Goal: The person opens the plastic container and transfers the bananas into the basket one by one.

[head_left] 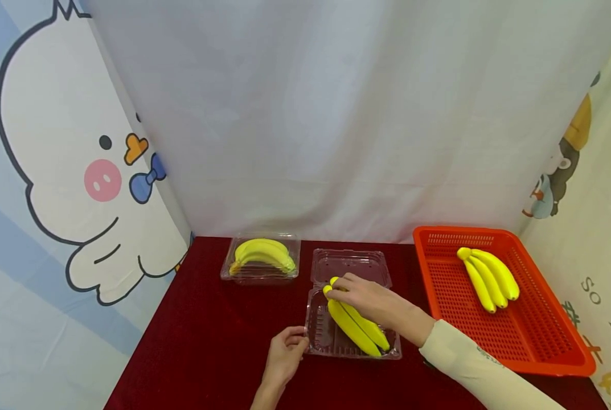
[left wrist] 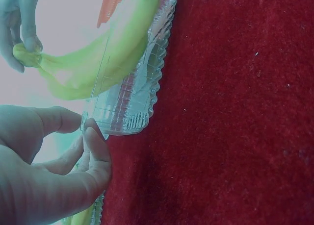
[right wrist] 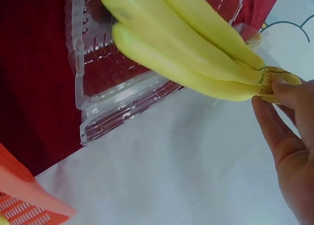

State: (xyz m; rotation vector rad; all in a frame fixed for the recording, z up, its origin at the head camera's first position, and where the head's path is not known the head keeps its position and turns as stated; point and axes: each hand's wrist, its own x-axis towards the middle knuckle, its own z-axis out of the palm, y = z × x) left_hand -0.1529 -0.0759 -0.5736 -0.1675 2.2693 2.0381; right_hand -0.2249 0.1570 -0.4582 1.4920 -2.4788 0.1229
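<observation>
My right hand (head_left: 364,296) pinches the stem end of a bunch of yellow bananas (head_left: 353,327). The bunch slants over the base of a clear plastic clamshell box (head_left: 318,336), its tips toward the near right corner. In the right wrist view, thumb and fingers close on the stem (right wrist: 267,83), and the bananas (right wrist: 186,48) point away from the hand. My left hand (head_left: 285,353) holds the box's left edge near its front corner. In the left wrist view, the left thumb and fingertips (left wrist: 95,139) pinch the clear rim (left wrist: 105,87). The box's lid (head_left: 351,265) lies folded back behind the base.
A second clear box (head_left: 297,262) with bananas (head_left: 261,253) inside stands at the back left. At the right, a red plastic basket (head_left: 448,296) holds another banana bunch (head_left: 489,279). Dark red cloth (head_left: 208,341) covers the table, and a white curtain (head_left: 305,125) hangs behind it.
</observation>
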